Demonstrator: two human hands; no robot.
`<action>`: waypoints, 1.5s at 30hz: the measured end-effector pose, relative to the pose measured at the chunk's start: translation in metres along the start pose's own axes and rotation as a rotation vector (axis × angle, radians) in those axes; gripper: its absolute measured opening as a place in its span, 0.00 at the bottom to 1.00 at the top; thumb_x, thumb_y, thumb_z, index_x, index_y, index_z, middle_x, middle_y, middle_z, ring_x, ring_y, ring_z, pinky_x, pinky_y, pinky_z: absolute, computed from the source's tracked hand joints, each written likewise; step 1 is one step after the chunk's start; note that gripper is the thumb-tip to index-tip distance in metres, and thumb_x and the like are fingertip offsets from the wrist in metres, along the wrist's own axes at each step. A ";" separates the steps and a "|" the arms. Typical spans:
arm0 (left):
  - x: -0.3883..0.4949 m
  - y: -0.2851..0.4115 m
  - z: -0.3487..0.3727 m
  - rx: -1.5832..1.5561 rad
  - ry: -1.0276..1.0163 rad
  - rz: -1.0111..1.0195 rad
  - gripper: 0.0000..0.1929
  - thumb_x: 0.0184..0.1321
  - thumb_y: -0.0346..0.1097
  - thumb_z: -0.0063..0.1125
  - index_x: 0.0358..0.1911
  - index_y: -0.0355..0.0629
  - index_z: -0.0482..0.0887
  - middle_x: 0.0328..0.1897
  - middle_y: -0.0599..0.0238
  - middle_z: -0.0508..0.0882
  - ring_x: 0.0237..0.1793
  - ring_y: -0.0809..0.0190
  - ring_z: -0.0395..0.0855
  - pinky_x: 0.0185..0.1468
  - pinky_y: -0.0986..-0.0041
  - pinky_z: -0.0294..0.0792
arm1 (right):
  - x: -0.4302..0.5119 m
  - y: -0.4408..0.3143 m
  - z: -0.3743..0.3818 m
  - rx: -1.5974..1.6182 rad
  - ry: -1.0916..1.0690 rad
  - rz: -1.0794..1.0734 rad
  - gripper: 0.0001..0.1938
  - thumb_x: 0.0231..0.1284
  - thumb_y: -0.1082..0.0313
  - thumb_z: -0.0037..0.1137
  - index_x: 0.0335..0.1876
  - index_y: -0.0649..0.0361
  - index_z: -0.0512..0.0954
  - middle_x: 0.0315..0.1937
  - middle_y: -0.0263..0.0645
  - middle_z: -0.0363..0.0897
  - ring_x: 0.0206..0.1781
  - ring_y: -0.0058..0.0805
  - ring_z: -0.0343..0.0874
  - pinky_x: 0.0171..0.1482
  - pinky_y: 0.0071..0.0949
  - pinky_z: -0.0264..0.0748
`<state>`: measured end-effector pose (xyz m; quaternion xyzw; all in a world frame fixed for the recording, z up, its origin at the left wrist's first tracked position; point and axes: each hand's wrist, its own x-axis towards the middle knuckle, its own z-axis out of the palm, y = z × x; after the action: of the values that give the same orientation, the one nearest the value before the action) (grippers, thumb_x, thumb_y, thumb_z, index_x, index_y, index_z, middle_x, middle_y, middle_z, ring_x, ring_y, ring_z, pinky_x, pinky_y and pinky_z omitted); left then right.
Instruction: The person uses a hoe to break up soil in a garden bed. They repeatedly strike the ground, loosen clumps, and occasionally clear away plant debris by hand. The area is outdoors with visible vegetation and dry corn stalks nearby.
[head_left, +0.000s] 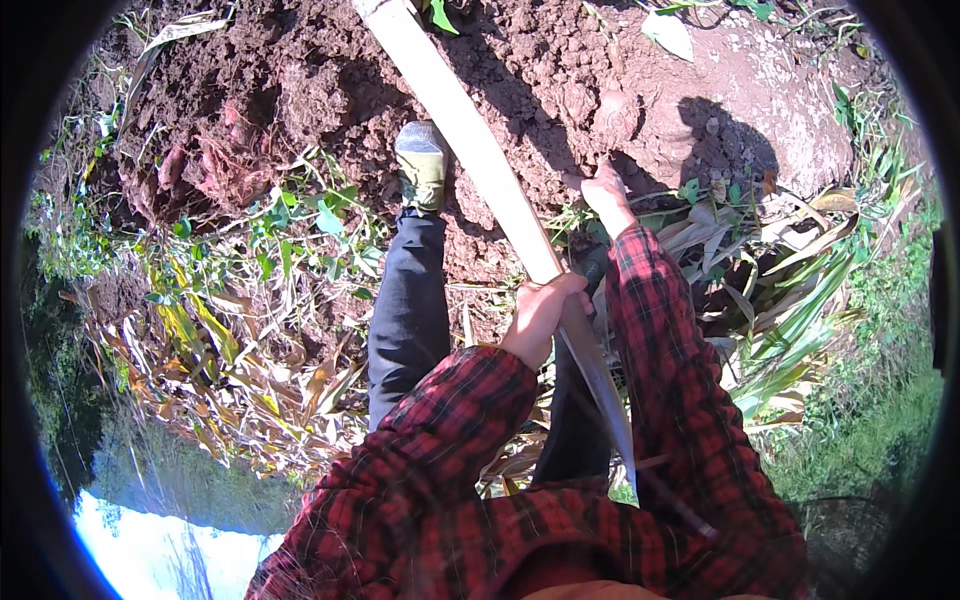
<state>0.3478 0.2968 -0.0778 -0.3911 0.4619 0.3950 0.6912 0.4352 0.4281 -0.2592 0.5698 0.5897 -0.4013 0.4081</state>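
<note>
My left hand (541, 311) is closed around a long, pale wooden tool handle (480, 161). The handle slants from the top of the view down between my arms, and its far end leaves the picture. My right hand (606, 196) reaches down to the loose reddish soil, thumb and finger apart, with the fingertips at the ground. Just beyond those fingers, a large tuber that looks like a sweet potato (618, 116) sits partly buried. On the left, a cluster of reddish sweet potatoes (225, 169) with thin roots lies on the dug earth.
My boot (421, 165) stands on the broken soil (322, 97) left of the handle. Green vines (315, 214) trail beside the tuber cluster. Dry leaves and stalks (262, 375) cover the ground on the left; more leaves (787, 300) lie at the right.
</note>
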 end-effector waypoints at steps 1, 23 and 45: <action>0.000 0.000 0.000 -0.012 -0.009 0.021 0.07 0.51 0.34 0.52 0.25 0.37 0.76 0.22 0.63 0.78 0.25 0.64 0.78 0.32 0.76 0.71 | 0.000 -0.001 0.004 -0.008 0.072 -0.045 0.44 0.41 0.50 0.61 0.62 0.69 0.54 0.56 0.58 0.62 0.61 0.44 0.62 0.60 0.30 0.61; -0.003 -0.003 0.001 -0.115 -0.140 0.146 0.05 0.53 0.30 0.51 0.32 0.38 0.75 0.25 0.64 0.77 0.28 0.64 0.77 0.30 0.73 0.70 | -0.229 -0.276 -0.095 0.292 0.227 -1.157 0.22 0.51 0.56 0.55 0.43 0.70 0.70 0.30 0.49 0.75 0.32 0.39 0.75 0.39 0.31 0.71; 0.015 0.018 0.041 -0.197 -0.002 0.245 0.06 0.48 0.33 0.54 0.26 0.43 0.71 0.17 0.65 0.72 0.20 0.63 0.72 0.28 0.69 0.68 | -0.389 0.237 0.018 -0.115 0.463 -0.044 0.18 0.38 0.61 0.62 0.38 0.55 0.71 0.28 0.44 0.75 0.32 0.46 0.75 0.33 0.40 0.71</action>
<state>0.3487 0.3434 -0.0840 -0.3976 0.4644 0.5200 0.5965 0.6796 0.2842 0.0974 0.6093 0.7018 -0.2346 0.2850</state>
